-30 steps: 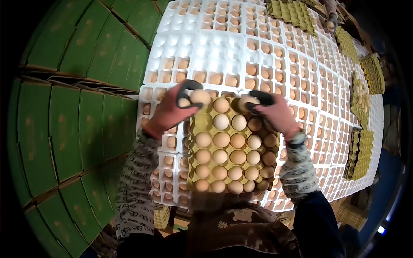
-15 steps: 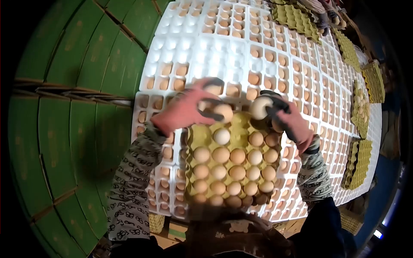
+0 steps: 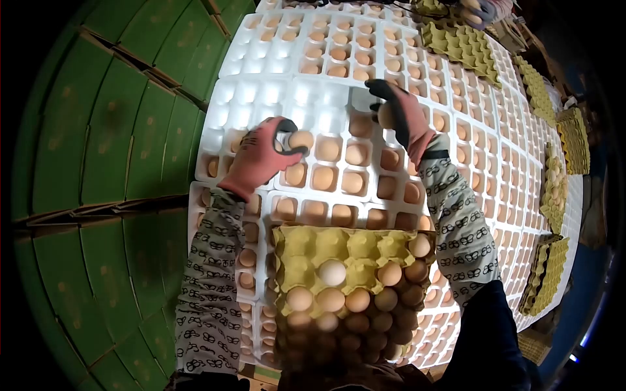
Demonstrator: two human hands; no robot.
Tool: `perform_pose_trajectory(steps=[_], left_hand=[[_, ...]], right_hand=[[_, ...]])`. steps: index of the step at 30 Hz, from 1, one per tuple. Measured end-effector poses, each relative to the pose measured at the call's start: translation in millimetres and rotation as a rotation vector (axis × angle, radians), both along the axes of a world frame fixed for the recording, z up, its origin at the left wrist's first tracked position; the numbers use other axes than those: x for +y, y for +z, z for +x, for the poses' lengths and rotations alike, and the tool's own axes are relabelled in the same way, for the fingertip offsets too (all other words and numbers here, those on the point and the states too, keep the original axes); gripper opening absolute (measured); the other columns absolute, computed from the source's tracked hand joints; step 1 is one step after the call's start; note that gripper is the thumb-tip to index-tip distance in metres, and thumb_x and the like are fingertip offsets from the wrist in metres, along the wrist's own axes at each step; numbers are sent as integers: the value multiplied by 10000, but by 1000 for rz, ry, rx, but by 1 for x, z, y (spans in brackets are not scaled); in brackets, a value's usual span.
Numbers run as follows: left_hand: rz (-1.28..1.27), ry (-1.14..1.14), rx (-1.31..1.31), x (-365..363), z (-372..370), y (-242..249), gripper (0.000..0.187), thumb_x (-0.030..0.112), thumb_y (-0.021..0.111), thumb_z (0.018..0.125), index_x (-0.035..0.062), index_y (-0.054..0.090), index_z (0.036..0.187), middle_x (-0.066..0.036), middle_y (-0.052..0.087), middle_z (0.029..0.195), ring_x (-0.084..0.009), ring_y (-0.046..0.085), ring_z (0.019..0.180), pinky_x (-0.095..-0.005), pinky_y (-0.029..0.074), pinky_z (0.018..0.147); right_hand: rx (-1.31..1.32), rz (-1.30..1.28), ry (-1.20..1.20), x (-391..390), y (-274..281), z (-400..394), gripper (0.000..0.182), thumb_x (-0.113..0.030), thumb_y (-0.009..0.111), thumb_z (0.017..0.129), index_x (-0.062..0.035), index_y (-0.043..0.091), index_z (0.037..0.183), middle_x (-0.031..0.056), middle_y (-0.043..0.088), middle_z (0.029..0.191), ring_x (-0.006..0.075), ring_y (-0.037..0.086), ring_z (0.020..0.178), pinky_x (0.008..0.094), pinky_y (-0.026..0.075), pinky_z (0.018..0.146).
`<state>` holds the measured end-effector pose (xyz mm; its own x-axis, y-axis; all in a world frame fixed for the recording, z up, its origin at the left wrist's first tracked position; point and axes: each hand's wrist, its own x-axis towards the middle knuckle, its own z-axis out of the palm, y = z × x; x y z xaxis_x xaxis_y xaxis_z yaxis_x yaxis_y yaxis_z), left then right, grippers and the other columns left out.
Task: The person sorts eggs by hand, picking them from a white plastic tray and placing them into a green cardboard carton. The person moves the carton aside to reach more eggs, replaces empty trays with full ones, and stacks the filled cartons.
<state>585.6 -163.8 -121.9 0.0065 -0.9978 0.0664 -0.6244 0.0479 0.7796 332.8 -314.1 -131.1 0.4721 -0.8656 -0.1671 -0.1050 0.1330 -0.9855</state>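
My left hand, in a pink and black glove, has its fingers curled round a brown egg over the white foam tray. To the right, my right hand is gloved alike and holds an egg against its palm, partly hidden by the fingers. Below both hands lies a yellow-green egg carton with several eggs. One pale egg sits near its upper left, among bare cups. The carton's lower part is in shadow.
Stacked green boxes line the left side. White trays of eggs spread to the right, with yellow-green cartons and a carton stack on them. Another person's gloved hand shows at the top right.
Both hands have moved up and away from the carton with eggs, onto the white trays. The carton appears lower in view, with fewer eggs along its upper rows.
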Motion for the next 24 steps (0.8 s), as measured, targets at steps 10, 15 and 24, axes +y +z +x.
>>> perform_pose_trajectory(steps=[10,15,24], left_hand=[[-342,103,31,-42,-18,-33,339,7,605,866,-5,566,1203,-158,596,1159,-291,619,974,-330,489,848],[-71,-218,348,55,-25,38,385,30,720,762,36,628,1135,-86,632,1129,-252,599,1112,-359,471,964],[-143,-379,-145,156,-93,85,448,205,735,768,43,622,1170,-106,603,1083,-277,559,1064,-397,446,955]], right_hand=[[180,-441,154,48,29,-5,481,-197,616,902,-77,504,1354,128,574,1299,261,601,1124,323,494,948],[659,-507,670,114,101,-138,783,-513,780,731,-187,506,1388,110,646,1226,261,667,1019,371,530,919],[-292,130,-38,206,84,-209,448,-154,573,930,27,509,1335,98,612,1235,190,619,1060,327,490,918]])
